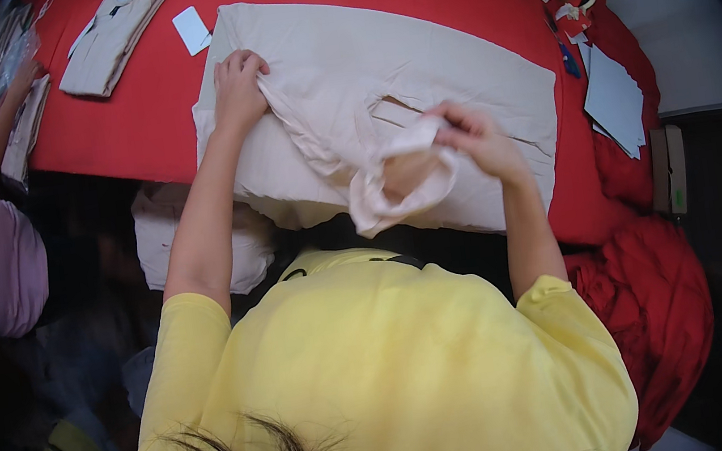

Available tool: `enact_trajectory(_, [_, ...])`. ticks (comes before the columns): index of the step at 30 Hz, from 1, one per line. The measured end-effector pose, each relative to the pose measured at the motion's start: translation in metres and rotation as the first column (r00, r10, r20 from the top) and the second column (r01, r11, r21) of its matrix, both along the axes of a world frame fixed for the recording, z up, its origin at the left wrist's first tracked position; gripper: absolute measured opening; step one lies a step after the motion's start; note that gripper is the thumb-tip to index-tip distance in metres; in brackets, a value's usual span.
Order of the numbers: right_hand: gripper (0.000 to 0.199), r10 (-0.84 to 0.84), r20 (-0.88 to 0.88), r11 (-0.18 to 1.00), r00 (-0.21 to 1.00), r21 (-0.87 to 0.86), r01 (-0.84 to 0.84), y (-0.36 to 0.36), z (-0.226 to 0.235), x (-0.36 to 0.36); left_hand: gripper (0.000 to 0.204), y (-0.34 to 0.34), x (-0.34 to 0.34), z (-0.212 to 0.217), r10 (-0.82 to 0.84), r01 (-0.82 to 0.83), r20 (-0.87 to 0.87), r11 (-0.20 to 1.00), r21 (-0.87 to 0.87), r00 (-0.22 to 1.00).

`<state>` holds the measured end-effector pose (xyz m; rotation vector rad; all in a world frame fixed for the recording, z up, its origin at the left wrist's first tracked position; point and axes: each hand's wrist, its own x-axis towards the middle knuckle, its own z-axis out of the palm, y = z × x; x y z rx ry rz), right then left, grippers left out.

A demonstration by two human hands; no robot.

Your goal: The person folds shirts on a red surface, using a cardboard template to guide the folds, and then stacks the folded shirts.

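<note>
Your right grip (478,137) pinches the beige cloth (379,203); your left grip (238,92) touches it, whether clasping I cannot tell.

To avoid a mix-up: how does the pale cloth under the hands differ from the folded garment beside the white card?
The pale cloth is rumpled and bunched; the folded garment lies neatly squared. The left hand and right hand touch the pale cloth; none touches the folded garment. Both are light-coloured.

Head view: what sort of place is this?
Likely a garment workroom: a folded garment lies on a red-covered table, loose pale cloth is being handled, and a co-worker sits or stands alongside.
</note>
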<state>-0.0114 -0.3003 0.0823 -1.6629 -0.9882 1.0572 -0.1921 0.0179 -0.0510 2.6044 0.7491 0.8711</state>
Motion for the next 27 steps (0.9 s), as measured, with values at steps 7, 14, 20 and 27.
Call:
enact_trajectory(7, [0.048, -0.421, 0.107, 0.894, 0.901, -0.117, 0.432, -0.017, -0.046, 0.131, 0.049, -0.004, 0.008, 0.006, 0.022, -0.024, -0.069, 0.999, -0.027, 0.997])
enact_trajectory(14, [0.037, -0.35, 0.432, 0.929, 0.831, 0.043, 0.369, 0.002, -0.059, 0.118, 0.059, -0.007, 0.008, 0.015, 0.015, -0.017, -0.107, 1.0, -0.023, 0.994])
enact_trajectory(20, [0.029, -0.564, 0.018, 0.808, 0.826, 0.216, 0.548, 0.015, -0.017, 0.145, 0.065, -0.006, 0.003, 0.014, 0.003, -0.004, -0.078, 1.0, -0.015, 0.997])
enact_trajectory(27, [0.034, -0.64, 0.24, 0.761, 0.73, 0.334, 0.557, 0.015, -0.121, 0.207, 0.071, -0.01, 0.007, 0.018, -0.022, 0.02, -0.059, 0.999, -0.028, 0.998])
